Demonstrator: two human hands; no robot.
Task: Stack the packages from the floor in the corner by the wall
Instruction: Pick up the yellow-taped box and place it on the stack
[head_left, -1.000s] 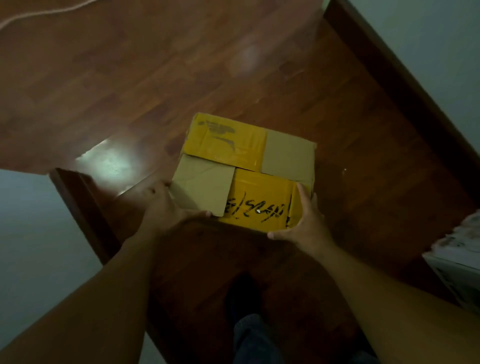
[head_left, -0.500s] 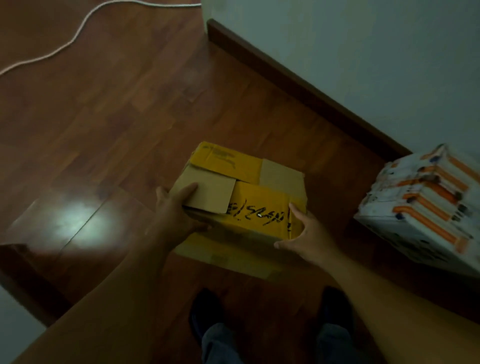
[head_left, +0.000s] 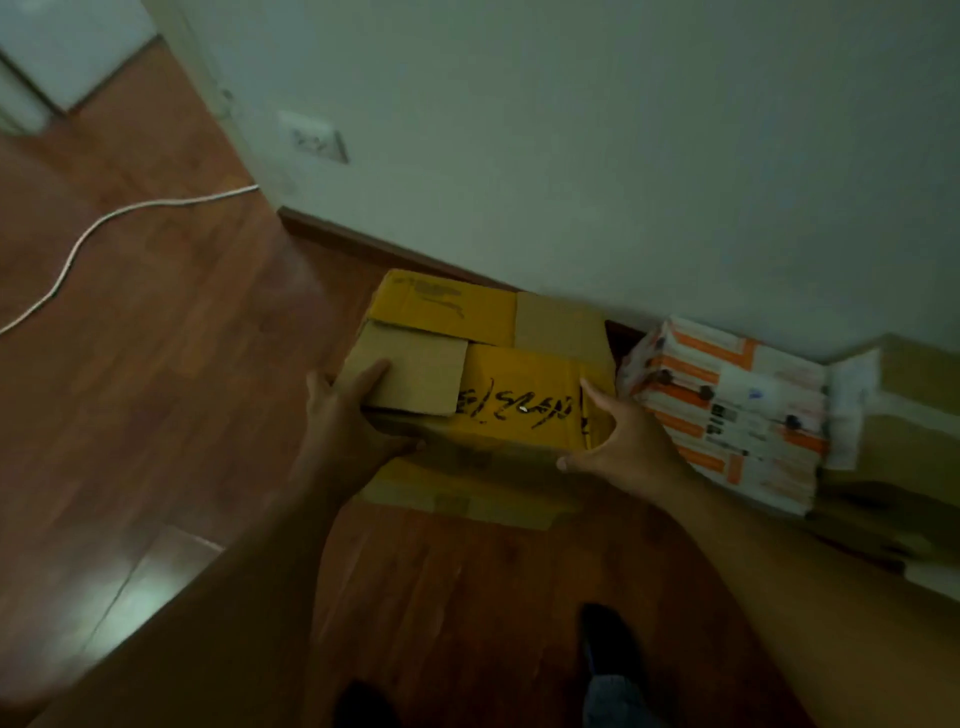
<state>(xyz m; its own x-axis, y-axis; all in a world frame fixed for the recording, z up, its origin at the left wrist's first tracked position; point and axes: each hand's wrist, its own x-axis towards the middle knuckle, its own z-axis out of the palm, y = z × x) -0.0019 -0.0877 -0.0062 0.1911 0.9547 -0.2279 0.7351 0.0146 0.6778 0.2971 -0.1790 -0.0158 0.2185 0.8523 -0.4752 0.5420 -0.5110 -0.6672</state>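
Observation:
A yellow and brown cardboard box (head_left: 519, 374) with black scrawl on its top is held off the floor between both hands, close to the white wall. My left hand (head_left: 345, 415) grips its near left corner, thumb on the brown flap. My right hand (head_left: 618, 441) clasps its near right corner. Just right of the box, a white package with orange stripes (head_left: 727, 405) lies against the skirting board. Beyond that package sits a brown cardboard box (head_left: 904, 457), partly cut off by the frame edge.
The white wall (head_left: 571, 130) with a dark skirting board runs behind the packages, and a socket (head_left: 317, 140) is set low in it. A white cable (head_left: 104, 223) snakes over the wooden floor at left. My two feet (head_left: 608, 654) stand below the box.
The box has been carried rightward toward the wall and now sits right beside the orange-striped package. The brown box at far right has come into view. Both hands keep their grip.

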